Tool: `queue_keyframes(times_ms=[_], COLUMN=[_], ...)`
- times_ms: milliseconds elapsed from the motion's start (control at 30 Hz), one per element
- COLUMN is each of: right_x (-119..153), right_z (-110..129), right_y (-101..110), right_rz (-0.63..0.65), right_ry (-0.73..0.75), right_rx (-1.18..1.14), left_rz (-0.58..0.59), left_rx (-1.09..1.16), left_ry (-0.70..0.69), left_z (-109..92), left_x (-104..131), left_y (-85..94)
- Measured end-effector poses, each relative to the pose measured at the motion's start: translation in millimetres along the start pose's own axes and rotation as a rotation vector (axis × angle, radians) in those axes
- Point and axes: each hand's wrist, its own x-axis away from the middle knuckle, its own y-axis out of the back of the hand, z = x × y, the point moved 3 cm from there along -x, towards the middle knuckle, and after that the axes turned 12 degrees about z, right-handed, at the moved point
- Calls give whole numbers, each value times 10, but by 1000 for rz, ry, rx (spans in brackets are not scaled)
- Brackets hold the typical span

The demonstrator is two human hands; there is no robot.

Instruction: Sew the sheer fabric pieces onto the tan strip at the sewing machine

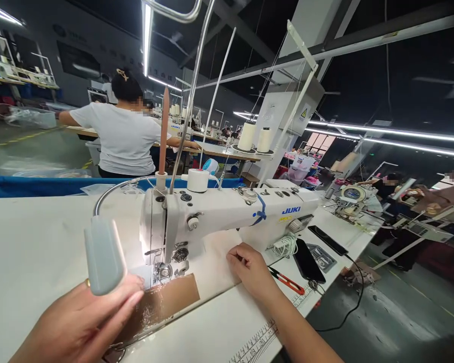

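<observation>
Left hand (pixel 85 316): fingers close together at pale piece (pixel 147 276), cannot tell if pinching | pale piece: just beside presser foot (pixel 163 273) | right hand (pixel 252 269): curled, fingertips pressed together, beside sewing machine (pixel 221 214)

White sewing machine (pixel 227 214) with blue lettering (pixel 291 210), orange-and-black snips (pixel 287 281)

sewing machine (pixel 227 210) on white table (pixel 38 252)

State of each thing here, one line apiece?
Left hand: partly hidden, grip unclear
Right hand: curled, pinched closed
Sewing machine: running or stopped, unclear
Lamp: lit
Near phone: lying flat, unlit
Pale cable: coiled
Blue strip: tied
Brown stick: upright
Thread cones: upright
</observation>
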Motion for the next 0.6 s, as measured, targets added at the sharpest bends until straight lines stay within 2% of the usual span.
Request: queue_keyframes(times_ms=[67, 133, 233, 300, 367, 433, 533, 600], right_x=[21, 58, 158, 245, 324, 367, 369, 369], right_z=[24, 101, 346, 562, 738, 800, 708, 649], right_y=[28, 20, -76, -174, -255, -278, -265, -296], right_rz=[-19, -21, 20, 98, 205, 240, 196, 222], right_ry=[15, 38, 109, 215, 320, 335, 226, 222], right_rx=[-19, -35, -59, -91, -147, -199, -198, -151], left_rz=[165, 354, 501, 492, 473, 482, 490, 474], left_rx=[157, 336, 691, 954, 1055, 1009, 875, 785], left_ry=[22, 107, 400, 558, 624, 676, 751, 776], left_z=[-142, -275, -454, -568, -639, -641, -557, -486], left_x=[-52, -117, -208, -258, -292, -277, -179, -107], left_y=[-71, -147, -264, -316, -309, -238, -59, 52])
